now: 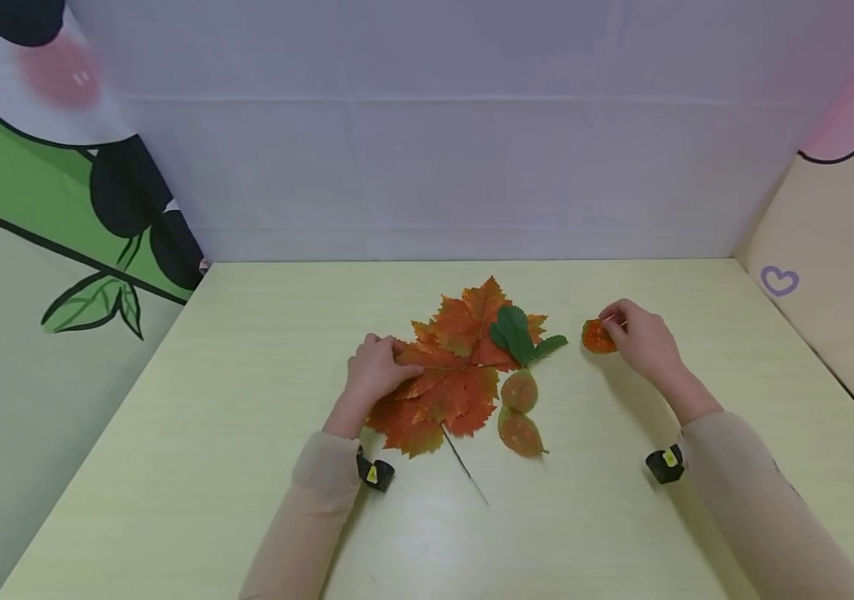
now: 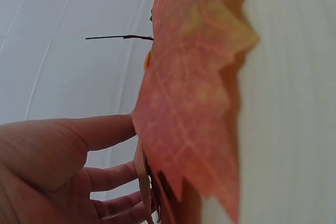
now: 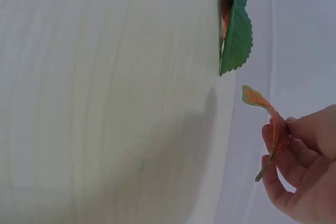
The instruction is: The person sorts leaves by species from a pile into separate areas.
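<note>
A cluster of orange-red artificial maple leaves [image 1: 451, 396] lies mid-table, its thin dark stem [image 1: 464, 462] pointing toward the near side. My left hand [image 1: 377, 367] holds the cluster's left edge; in the left wrist view the thumb [image 2: 107, 129] is at one side of the leaves and the fingers reach behind them. Off to the right, my right hand [image 1: 646, 340] pinches a small orange leaf [image 1: 597, 337] between thumb and fingertips. That small leaf [image 3: 274, 124] appears curved and green at its ends in the right wrist view, held off the table.
Toothed green leaves [image 1: 514, 333] overlap the cluster's right side. Below them, two small rounded orange-green leaves [image 1: 520, 432] lie in a line on the pale wooden table [image 1: 247, 350]. A lilac cloth wall [image 1: 471, 167] closes off the back, with printed panels at both sides.
</note>
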Demonstrator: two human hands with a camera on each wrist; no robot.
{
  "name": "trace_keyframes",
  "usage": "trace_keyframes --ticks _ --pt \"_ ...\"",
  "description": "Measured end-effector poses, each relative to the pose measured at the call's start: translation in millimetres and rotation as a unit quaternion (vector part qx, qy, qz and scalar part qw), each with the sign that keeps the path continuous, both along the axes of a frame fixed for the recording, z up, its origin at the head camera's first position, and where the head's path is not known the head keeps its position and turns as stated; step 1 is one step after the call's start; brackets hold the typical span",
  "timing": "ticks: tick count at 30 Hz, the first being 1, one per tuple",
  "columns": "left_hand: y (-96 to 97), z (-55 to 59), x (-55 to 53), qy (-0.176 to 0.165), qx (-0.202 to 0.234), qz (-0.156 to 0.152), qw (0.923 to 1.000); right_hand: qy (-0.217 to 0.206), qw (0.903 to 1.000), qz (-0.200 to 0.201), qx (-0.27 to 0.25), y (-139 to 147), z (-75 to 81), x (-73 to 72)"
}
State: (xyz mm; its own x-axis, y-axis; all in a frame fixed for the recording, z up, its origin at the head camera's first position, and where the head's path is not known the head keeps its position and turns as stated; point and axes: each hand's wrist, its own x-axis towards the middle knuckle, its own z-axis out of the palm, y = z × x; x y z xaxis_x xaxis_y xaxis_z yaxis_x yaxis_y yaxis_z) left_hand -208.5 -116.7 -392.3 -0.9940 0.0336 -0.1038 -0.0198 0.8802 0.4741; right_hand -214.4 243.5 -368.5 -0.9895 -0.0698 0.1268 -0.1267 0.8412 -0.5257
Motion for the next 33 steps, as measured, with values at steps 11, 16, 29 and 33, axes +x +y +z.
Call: trace_keyframes --ticks 11,16,29,33 --pt "0.8 -1.1 2.7 -0.005 0.008 0.003 1.0000 -0.004 0.9977 -0.048 -0.049 24.7 -12.9 -18.6" --pt "0.2 -2.0 2.4 -0.003 0.002 0.003 1.0000 -0.012 0.9958 -0.068 -0.060 34.7 -16.4 -27.9" --pt "-3.5 -6.7 4.3 -0.005 0.003 0.005 1.0000 -0.075 0.9898 -0.104 -0.062 69.6 -24.1 -45.1" --pt "-2.8 -5.2 3.5 0.001 0.003 0.006 1.0000 -0.081 0.9853 -0.123 -0.087 84.0 -28.8 -51.5"
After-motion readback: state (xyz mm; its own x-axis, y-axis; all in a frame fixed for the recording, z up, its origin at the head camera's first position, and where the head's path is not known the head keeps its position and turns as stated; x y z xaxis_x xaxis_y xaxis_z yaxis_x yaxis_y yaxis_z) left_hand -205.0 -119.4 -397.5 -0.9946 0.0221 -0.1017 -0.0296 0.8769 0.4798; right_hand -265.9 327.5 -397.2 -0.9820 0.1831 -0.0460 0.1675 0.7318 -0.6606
